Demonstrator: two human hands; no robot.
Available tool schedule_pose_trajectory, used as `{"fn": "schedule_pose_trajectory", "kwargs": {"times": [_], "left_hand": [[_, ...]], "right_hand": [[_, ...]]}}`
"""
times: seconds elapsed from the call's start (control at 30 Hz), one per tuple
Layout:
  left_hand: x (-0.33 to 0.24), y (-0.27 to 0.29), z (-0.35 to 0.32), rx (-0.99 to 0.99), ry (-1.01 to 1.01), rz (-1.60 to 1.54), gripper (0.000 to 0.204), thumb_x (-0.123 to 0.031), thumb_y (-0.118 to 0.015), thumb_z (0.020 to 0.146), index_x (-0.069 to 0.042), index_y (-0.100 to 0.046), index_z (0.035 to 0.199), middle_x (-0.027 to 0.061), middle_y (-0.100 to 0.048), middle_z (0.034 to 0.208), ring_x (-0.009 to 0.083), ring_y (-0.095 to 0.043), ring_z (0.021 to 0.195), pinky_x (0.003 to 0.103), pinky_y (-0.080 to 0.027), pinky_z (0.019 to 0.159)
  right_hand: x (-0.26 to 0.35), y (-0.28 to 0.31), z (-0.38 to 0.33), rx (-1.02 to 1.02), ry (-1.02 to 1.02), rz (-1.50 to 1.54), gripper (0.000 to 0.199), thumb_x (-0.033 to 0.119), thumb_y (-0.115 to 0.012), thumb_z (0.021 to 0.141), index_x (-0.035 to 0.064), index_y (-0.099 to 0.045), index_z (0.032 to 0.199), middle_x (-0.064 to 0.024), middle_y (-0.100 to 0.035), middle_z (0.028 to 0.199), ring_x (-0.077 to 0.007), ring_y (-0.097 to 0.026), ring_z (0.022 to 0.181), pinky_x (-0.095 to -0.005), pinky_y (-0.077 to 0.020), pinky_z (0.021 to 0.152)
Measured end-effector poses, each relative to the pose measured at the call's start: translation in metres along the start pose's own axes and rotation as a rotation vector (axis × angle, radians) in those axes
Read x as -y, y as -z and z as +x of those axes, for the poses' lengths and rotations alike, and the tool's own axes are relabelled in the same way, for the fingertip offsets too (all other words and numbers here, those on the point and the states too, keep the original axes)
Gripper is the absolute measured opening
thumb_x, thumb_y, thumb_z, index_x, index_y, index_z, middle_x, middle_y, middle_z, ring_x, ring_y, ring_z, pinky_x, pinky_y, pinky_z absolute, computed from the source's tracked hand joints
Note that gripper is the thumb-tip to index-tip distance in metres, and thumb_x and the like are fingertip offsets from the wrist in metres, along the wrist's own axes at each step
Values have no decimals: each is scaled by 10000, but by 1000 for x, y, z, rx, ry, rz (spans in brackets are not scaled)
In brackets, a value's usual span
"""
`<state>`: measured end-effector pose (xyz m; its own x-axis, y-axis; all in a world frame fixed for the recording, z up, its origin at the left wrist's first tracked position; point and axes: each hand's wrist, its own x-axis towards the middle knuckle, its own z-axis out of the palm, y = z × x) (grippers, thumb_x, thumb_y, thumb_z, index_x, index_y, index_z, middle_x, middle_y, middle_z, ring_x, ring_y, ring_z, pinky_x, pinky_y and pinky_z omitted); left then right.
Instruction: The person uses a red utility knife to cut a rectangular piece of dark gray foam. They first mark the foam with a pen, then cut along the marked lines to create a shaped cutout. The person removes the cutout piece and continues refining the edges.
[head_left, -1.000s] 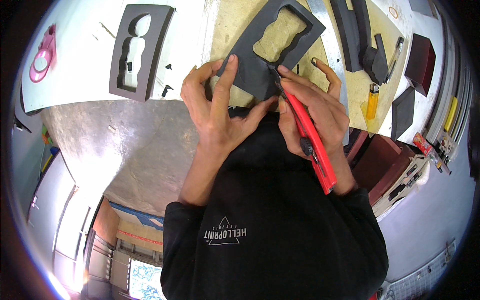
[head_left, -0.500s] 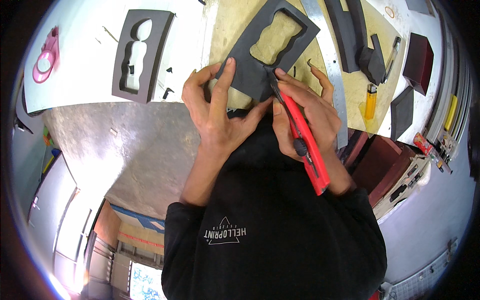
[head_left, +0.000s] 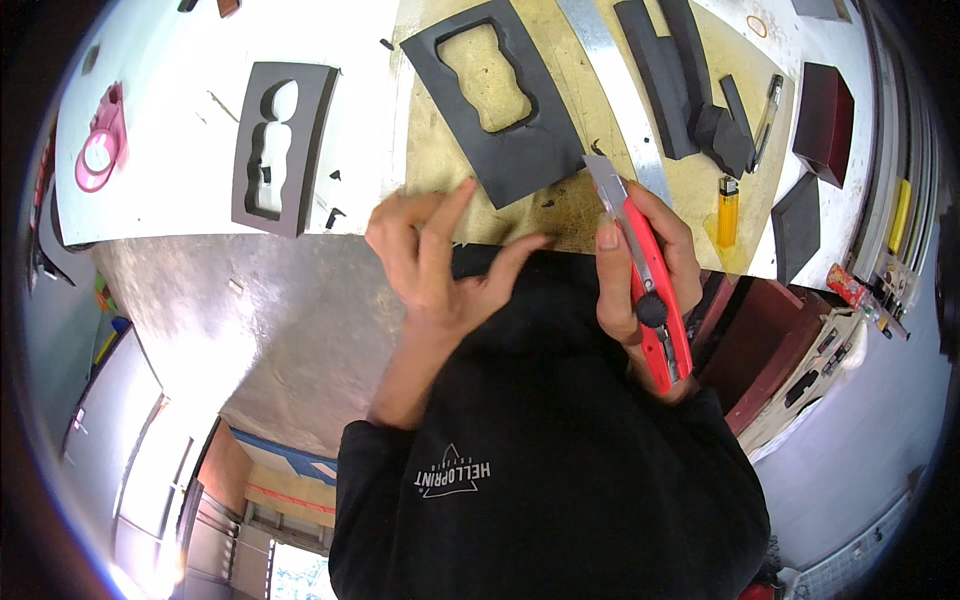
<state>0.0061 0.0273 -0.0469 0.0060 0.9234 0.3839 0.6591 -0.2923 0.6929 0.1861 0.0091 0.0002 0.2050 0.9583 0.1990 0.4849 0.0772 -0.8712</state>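
Note:
My right hand [head_left: 660, 265] grips a red utility knife [head_left: 648, 240], its blade pointing up and left, off the foam. My left hand [head_left: 435, 250] has its fingers apart and holds nothing; the index fingertip is close to the foam block's lower left corner, and I cannot tell if it touches. That dark grey foam block [head_left: 520, 165], with a wavy-edged cutout in its upper part, lies tilted on the yellowish cutting mat [head_left: 430, 140]. A second grey foam block [head_left: 247, 150], with a rounded and wavy cutout, lies to the left on the white tabletop [head_left: 370, 100].
A metal ruler [head_left: 620, 90] crosses the mat right of the block. Beyond it are dark foam strips [head_left: 665, 90], a yellow lighter [head_left: 728, 212], a slim cutter [head_left: 768, 120] and a dark red box [head_left: 825, 122]. A pink tape dispenser [head_left: 100, 145] sits far left.
The knife has come away from the foam, moving right and down with my right hand. My left hand has let go of the block, which has turned and now lies farther left.

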Motion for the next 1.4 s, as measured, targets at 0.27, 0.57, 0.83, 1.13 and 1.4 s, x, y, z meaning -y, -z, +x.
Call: {"fn": "schedule_pose_trajectory", "kwargs": {"times": [0.27, 0.57, 0.83, 1.13, 1.4], "left_hand": [[13, 11, 47, 318, -109, 73, 647, -243, -831, 785, -118, -650, 1394, 159, -507, 1547, 391, -445, 1441, 583, -254, 1211], [15, 5, 44, 252, -94, 71, 648, -213, -868, 693, -127, -705, 1315, 127, -564, 1484, 342, -535, 1336, 567, -291, 1183], [15, 4, 44, 225, -87, 75, 584, -252, -848, 731, -133, -724, 1289, 102, -584, 1468, 314, -556, 1305, 552, -282, 1191], [17, 5, 45, 230, -83, 83, 430, -275, -774, 843, -121, -755, 1243, 90, -602, 1451, 291, -565, 1296, 527, -288, 1192], [18, 5, 46, 223, -81, 76, 391, -271, -755, 860, -134, -763, 1226, 80, -623, 1426, 283, -571, 1290, 524, -295, 1185]], "right_hand": [[1, -32, 23, -33, 216, -47, 331, 28, -741, 893, -105, -647, 1181, -262, -731, 1097, -327, -743, 1056, -435, -548, 985], [-7, -50, 26, -9, 318, -44, 320, -46, -723, 820, -122, -664, 1125, -257, -740, 1050, -401, -746, 1058, -525, -543, 1007], [3, -57, 26, -29, 328, -193, 305, -12, -734, 848, -117, -650, 1122, -251, -743, 1032, -372, -760, 1023, -505, -556, 997], [16, -62, 26, -12, 335, -326, 305, 3, -731, 851, -106, -650, 1125, -236, -754, 1010, -352, -764, 1029, -520, -530, 1018], [24, -64, 30, 7, 313, -385, 301, 11, -736, 842, -81, -665, 1119, -237, -766, 985, -319, -773, 1018, -517, -467, 1060]]}}
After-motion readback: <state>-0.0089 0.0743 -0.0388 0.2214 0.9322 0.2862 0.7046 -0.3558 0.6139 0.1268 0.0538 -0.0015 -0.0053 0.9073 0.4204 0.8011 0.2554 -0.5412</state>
